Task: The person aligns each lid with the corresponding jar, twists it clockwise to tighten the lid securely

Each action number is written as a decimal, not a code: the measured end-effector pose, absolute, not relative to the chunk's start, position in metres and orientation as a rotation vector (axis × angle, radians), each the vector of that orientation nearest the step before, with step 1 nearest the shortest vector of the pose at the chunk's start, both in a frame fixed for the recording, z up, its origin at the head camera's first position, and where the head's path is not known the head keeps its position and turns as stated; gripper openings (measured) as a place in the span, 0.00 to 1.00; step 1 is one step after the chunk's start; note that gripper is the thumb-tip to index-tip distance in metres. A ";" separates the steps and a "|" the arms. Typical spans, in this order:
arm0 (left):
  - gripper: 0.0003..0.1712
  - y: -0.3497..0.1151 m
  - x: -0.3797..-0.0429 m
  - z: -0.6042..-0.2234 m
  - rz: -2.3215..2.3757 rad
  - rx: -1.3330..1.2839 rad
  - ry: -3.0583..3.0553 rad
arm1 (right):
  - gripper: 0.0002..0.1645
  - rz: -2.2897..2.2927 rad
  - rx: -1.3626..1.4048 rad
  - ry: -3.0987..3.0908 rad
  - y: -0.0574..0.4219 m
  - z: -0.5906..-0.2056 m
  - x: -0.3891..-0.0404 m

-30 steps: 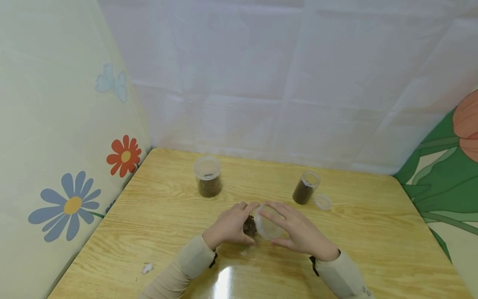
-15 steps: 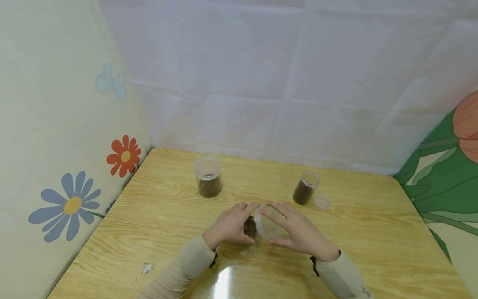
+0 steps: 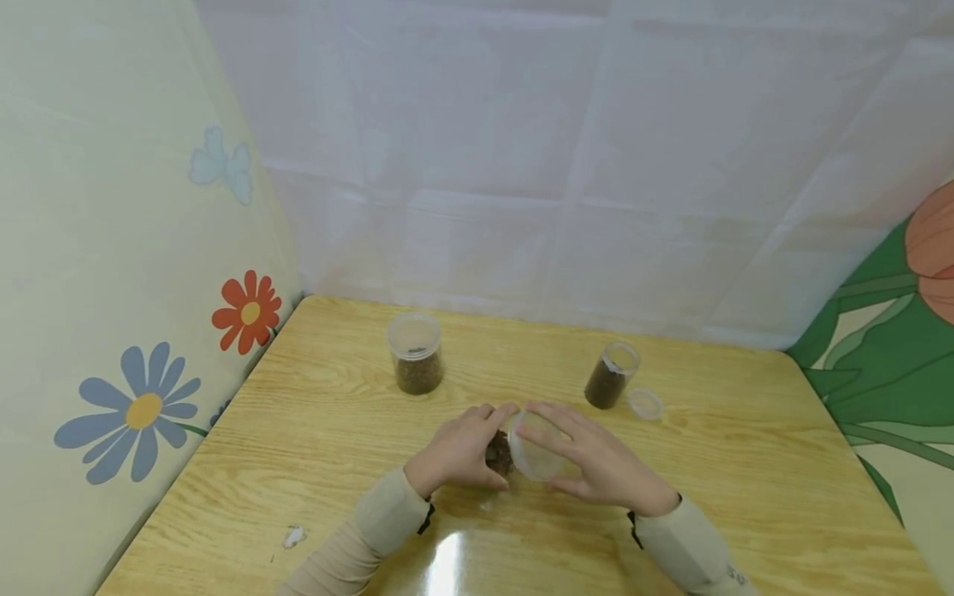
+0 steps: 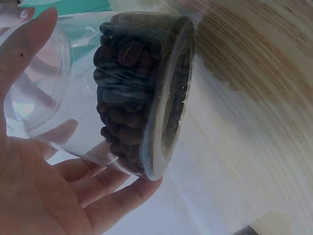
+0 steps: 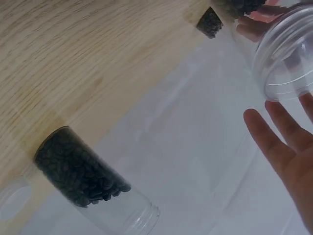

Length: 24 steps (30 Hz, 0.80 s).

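My left hand (image 3: 462, 447) grips a clear plastic jar (image 4: 83, 98) tipped on its side over the table. Dark brown coffee beans (image 4: 129, 93) fill its base end, and the left fingers curl under its wall in the left wrist view. My right hand (image 3: 604, 459) spans the translucent screw lid (image 3: 540, 451) at the jar's other end, thumb on the near side and fingers on the far side. In the right wrist view, fingertips (image 5: 276, 110) meet the lid's edge while one finger stands just off it. The right thumb is hidden there.
A wide clear jar (image 3: 417, 368) partly full of dark beans stands at the back left. At the back right is a slimmer bean jar (image 3: 606, 382), uncapped, with a small round lid (image 3: 645, 404) beside it. A white scrap (image 3: 294, 535) lies front left.
The right thumb and fingers have shifted slightly around the lid, and the right wrist has moved a little to the right. The left hand and the jar have stayed in place.
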<state>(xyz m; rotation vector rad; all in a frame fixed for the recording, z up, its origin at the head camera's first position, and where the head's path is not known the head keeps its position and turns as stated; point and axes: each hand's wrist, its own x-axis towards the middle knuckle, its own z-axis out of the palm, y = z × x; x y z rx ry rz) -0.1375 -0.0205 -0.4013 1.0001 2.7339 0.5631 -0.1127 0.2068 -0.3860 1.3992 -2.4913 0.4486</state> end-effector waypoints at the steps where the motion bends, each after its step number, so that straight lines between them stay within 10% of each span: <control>1: 0.58 -0.020 -0.138 -0.401 0.565 1.002 2.733 | 0.55 0.458 1.401 -2.490 0.207 -0.386 -0.113; 24: 0.58 -0.021 -0.136 -0.402 0.576 1.035 2.742 | 0.56 0.534 1.323 -2.523 0.204 -0.384 -0.112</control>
